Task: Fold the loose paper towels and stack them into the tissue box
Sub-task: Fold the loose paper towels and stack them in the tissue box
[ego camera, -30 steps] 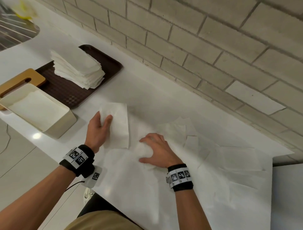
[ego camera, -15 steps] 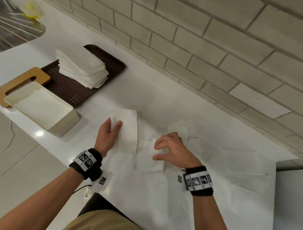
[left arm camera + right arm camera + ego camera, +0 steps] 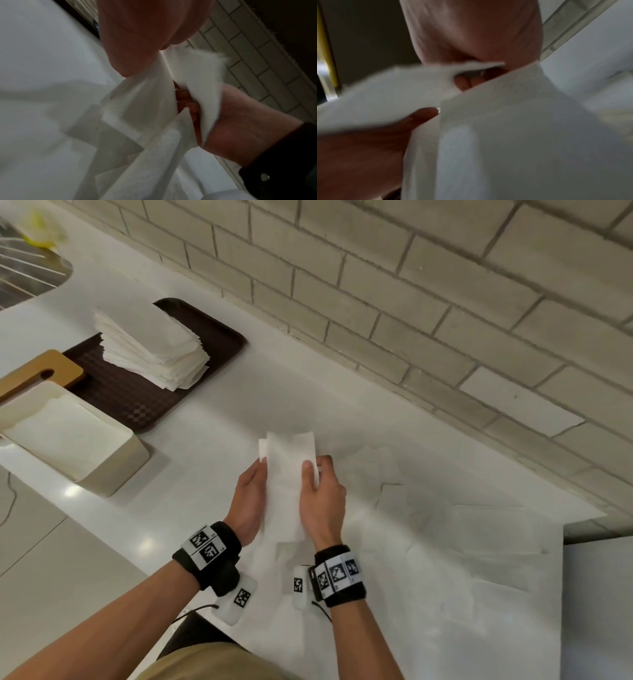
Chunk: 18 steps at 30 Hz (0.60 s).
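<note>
Both hands hold folded white paper towels (image 3: 287, 474) together, lifted a little above the white counter. My left hand (image 3: 251, 494) grips their left edge, fingers underneath. My right hand (image 3: 320, 491) pinches the right edge with the thumb on top. In the left wrist view the towels (image 3: 150, 97) hang between my palm and the right hand's fingers (image 3: 187, 102). In the right wrist view the towels (image 3: 496, 121) fill the frame, blurred. The open cream tissue box (image 3: 113, 474) stands at the left with towels lying inside.
A dark brown tray (image 3: 137, 405) behind the box carries a stack of folded towels (image 3: 150, 350). A wooden lid (image 3: 44, 371) lies by the box. Loose flat towels (image 3: 445, 542) cover the counter on the right. A brick wall (image 3: 411, 302) runs behind.
My right hand picked a folded towel off the counter and brought it left onto the towel in my left hand. Both hands now hold them together, raised.
</note>
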{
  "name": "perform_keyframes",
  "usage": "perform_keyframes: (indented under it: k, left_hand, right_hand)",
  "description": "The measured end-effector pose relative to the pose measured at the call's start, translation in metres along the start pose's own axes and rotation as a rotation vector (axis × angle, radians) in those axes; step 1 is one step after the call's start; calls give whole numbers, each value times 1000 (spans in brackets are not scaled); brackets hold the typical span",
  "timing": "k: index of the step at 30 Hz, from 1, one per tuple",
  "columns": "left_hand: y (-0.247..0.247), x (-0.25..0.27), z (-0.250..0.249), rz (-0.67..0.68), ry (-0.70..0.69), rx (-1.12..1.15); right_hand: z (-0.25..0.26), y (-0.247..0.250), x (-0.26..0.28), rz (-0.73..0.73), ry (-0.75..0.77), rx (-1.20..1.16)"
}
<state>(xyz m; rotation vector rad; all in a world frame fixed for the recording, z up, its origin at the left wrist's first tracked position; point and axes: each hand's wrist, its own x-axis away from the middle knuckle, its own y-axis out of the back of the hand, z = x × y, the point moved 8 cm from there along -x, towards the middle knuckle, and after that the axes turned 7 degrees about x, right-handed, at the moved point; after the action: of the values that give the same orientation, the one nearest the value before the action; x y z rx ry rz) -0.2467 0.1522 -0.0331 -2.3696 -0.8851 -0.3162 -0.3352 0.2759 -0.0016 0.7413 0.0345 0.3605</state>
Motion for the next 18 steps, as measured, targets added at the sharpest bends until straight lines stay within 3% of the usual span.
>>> perform_keyframes:
  k: [4,8,12,15,18]
  left_hand:
    - [7,-2,2,-45,9,-3]
    - [1,-3,-2,11,33,-38]
    - [34,-13,-9,-133,-123,-304]
    - [56,-18,-12,-193,-131,-320]
    - [69,-22,-16,-217,-138,-321]
  right_hand:
    - [6,-7,6,-3,53,196]
    - [13,-10,7,42,157,308]
    - [-15,-8,-2,405,105,71]
    - [-54,-9,8,741,84,282]
    - [-78,-5,11,822,148,433]
